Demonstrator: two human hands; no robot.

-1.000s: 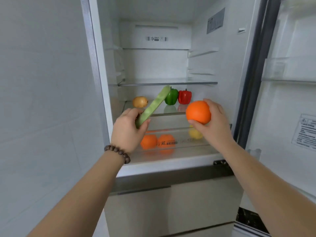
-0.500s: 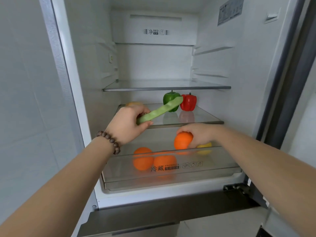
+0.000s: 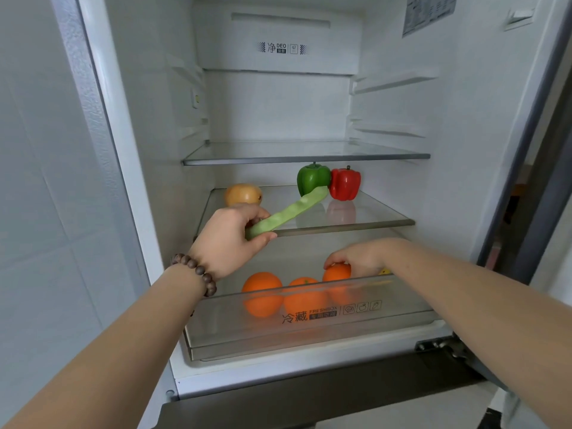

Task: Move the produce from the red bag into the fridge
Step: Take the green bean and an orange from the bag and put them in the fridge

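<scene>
Left hand (image 3: 230, 239) is closed on the near end of the bean pod (image 3: 288, 212), far tip over the glass shelf (image 3: 371, 222) by the green pepper (image 3: 312, 178): lay it flat w/o knocking the peppers. Right hand (image 3: 362, 258), fingers curled on an orange (image 3: 336, 272) in the drawer (image 3: 309, 332): set it beside the other 2, then let go

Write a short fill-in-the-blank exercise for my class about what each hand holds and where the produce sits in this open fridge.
1. The left hand holds a long flat green ____.
2. The right hand rests on a round ____ fruit in the clear plastic drawer.
3. Beside the green bell pepper on the glass shelf stands a ____ bell pepper.

Missing words: bean pod; orange; red
</scene>
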